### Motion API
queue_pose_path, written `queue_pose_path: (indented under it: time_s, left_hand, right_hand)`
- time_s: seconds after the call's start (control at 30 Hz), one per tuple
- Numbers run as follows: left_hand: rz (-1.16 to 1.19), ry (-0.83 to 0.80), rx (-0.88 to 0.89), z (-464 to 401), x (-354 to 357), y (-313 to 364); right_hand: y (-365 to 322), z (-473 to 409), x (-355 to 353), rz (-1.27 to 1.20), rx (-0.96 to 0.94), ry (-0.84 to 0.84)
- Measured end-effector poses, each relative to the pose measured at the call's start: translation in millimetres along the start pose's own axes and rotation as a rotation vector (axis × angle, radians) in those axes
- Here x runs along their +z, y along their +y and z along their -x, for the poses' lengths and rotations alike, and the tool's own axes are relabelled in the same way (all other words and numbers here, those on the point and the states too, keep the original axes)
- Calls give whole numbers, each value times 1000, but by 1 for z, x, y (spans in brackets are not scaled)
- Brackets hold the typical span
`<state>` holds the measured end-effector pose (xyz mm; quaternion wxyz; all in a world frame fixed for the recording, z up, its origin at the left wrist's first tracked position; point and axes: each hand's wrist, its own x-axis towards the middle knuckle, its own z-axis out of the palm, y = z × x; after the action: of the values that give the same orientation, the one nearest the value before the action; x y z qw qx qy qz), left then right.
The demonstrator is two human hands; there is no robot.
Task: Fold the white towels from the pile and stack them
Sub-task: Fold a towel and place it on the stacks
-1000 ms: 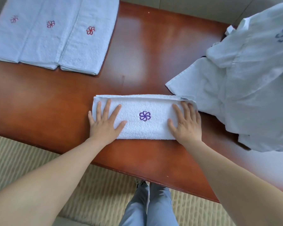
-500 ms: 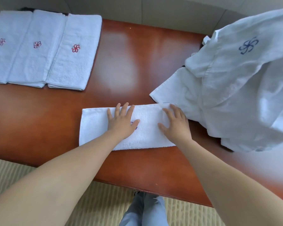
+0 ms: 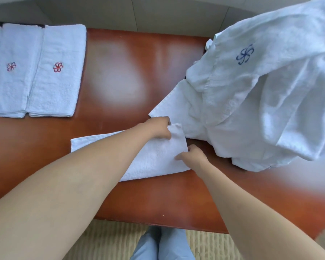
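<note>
**Both hands on the right end of the half-folded towel**

Reddish glossy wood worktop point(image 3: 131, 76) with pale wall panels at the far side and a striped beige floor mat point(image 3: 109, 241) near the bottom edge, plus light blue trouser legs point(image 3: 158, 244) poking out below. The folded towel point(image 3: 158, 156) being worked on lies as a long strip near the middle of the worktop, slightly tilted. Left hand point(image 3: 156, 128) reaches across and grips the far right corner of it, fingers curled round the edge so that corner sits lifted a bit. Right hand point(image 3: 192, 154) pinches the near right edge of the same strip, thumb on top. Right behind that end, touching or just about, is the pile of unfolded towels point(image 3: 261, 102), a big crumpled heap on the right with a blue flower logo point(image 3: 244, 53) showing up top. Over on the far left, well apart, the finished towels point(image 3: 36, 72) lie flat side by side, each with a small red flower logo point(image 3: 57, 67).
</note>
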<state>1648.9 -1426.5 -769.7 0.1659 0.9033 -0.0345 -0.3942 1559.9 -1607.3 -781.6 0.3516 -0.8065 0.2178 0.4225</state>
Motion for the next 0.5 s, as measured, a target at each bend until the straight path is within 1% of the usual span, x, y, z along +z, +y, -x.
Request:
queue_pose_path:
  time_s: [0.13, 0.23, 0.3, 0.37, 0.5]
  left_hand:
    - [30, -69, 40, 9, -18, -1]
    - [56, -91, 86, 26, -38, -4]
    - [84, -76, 107, 44, -54, -9]
    - [112, -20, 110, 64, -70, -15]
    - [255, 132, 85, 108, -104, -41]
  right_hand:
    - [-1, 8, -11, -94, -28, -124]
    - [-10, 22, -22, -141, -13, -290]
    - [-24, 34, -31, -163, 3, -387]
    - [-43, 43, -40, -117, -54, -380]
    - [-98, 62, -58, 55, -201, -236]
